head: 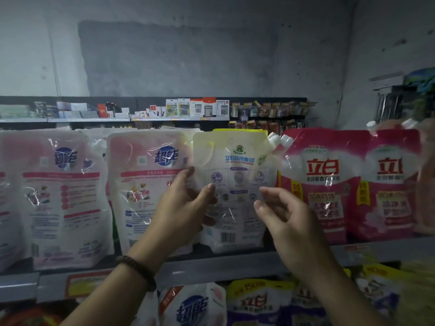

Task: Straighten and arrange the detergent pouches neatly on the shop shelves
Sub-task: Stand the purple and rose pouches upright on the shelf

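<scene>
1. At the middle of the upper shelf point(211, 267), the left hand point(181, 205) had the white-and-yellow pouch point(237, 161) by its 9 o'clock edge. The thumb lay across the front and the fingers were tucked round the side, a firm pinch.
2. The right hand point(287, 217) hovered at the pouch's 4 o'clock, fingers loosely curled and spread, holding nothing. Whether the tips touched the film, couldn't tell.
3. That pouch stood upright on the shelf: blue lettering starting "立白" under a green badge, and a barcode near the bottom.
4. At its 9 o'clock, pink-and-white pouches point(150, 184) carried the blue "超能" logo.
5. At its 3 o'clock, magenta pouches point(322, 184) shouted "立白" in red, with white spouts at their top corners.
6. Down at 6 o'clock, the lower-shelf pouches point(256, 302) showed both brands again.
7. Up at 12 o'clock, a far shelf held boxed calculators point(197, 108).
8. A dark bead bracelet point(138, 269) circled the left wrist.
</scene>
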{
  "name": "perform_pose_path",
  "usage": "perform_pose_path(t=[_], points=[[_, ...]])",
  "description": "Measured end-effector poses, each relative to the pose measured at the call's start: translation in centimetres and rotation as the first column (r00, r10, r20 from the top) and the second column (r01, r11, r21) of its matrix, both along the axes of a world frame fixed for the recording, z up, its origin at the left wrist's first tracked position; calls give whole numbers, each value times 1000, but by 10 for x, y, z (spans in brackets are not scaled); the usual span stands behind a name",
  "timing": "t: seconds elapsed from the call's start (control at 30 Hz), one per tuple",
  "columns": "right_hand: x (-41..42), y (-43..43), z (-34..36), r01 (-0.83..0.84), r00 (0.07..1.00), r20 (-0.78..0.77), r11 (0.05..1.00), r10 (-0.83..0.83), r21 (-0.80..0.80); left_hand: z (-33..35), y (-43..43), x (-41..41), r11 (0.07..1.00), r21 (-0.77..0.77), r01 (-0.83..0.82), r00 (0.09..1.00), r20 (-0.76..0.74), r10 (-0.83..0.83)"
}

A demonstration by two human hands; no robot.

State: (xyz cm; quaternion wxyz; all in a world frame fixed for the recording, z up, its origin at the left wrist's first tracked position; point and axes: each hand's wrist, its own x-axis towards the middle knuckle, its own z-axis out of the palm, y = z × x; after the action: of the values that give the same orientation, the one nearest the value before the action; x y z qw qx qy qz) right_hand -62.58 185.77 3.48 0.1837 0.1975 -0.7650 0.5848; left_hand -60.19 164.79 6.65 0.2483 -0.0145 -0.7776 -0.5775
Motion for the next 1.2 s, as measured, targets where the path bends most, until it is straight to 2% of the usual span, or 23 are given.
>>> perform_pose_path(t=[0.2, 0.3, 0.37, 0.43, 0.53, 0.67, 0.73, 0.83, 0.97, 1.13, 1.2], points=[[-7, 4, 1, -21, 1000, -6, 997, 22, 78, 6, 3, -12, 995, -7, -99, 994, 34, 99], [-8, 3, 1, -35, 999, -5, 995, 36, 95, 7, 4, -17, 979, -146, -139, 985, 78, 152], [-7, 1, 0, -38, 999, -6, 994, 38, 103, 5, 5, -19, 958, -231, -170, 981, 54, 187], [-6, -1, -2, -37, 999, -10, 993, 38, 109, 3, 4, -22, 904, -352, -243, 968, -24, 251], [-5, -2, -3, -32, 999, -8, 990, 34, 136, 8, 4, -21, 768, -537, -350, 933, -132, 333], [-4, -4, -3, -46, 999, -16, 985, 49, 165, 9, 7, -18, 707, -606, -364, 930, -196, 311], [-3, -4, -3, -39, 999, -27, 985, 44, 168, 7, 4, -20, 725, -588, -359, 933, -214, 289], [-1, -6, -2, -39, 998, -36, 983, 46, 178, 3, -2, -24, 804, -496, -329, 944, -187, 271], [5, -10, 2, -49, 998, -42, 985, 56, 164, -4, 4, -22, 830, -436, -347, 926, -297, 232], [12, -9, 7, -46, 996, -71, 984, 59, 174, -6, 18, -23, 948, -269, -168, 921, -385, 53], [13, -7, 8, -55, 995, -70, 983, 69, 177, -9, 23, -25, 965, -227, -134, 909, -415, 28]])
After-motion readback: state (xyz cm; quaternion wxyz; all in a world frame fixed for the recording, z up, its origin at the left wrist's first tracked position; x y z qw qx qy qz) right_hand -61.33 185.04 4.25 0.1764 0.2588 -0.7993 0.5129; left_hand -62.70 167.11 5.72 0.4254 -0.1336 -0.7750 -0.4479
